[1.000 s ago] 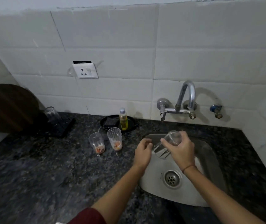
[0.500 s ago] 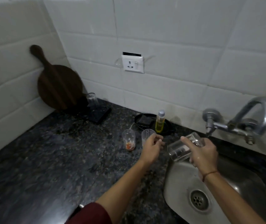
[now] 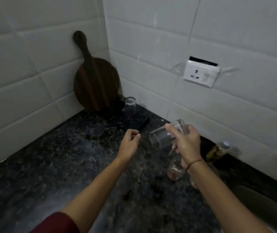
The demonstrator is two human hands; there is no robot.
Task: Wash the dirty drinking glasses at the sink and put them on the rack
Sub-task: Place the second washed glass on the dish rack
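Note:
My right hand (image 3: 185, 145) grips a clear drinking glass (image 3: 159, 137), tilted on its side with the mouth facing left, above the dark granite counter (image 3: 67, 157). To its left my left hand (image 3: 129, 145) hovers with loosely curled fingers and holds nothing. The black rack (image 3: 131, 121) lies in the far corner with one clear glass (image 3: 131, 106) standing on it. A dirty glass with reddish residue (image 3: 174, 172) stands under my right wrist; a second one behind my forearm is mostly hidden.
A dark round wooden board (image 3: 95, 81) leans in the wall corner behind the rack. A bottle of yellow liquid (image 3: 218, 151) stands at the right by the wall. A white socket (image 3: 200, 74) sits on the tiled wall. The sink is out of view.
The view swung left from the sink to the counter corner. My right hand carried the glass leftward toward the rack, and my left hand moved along beside it.

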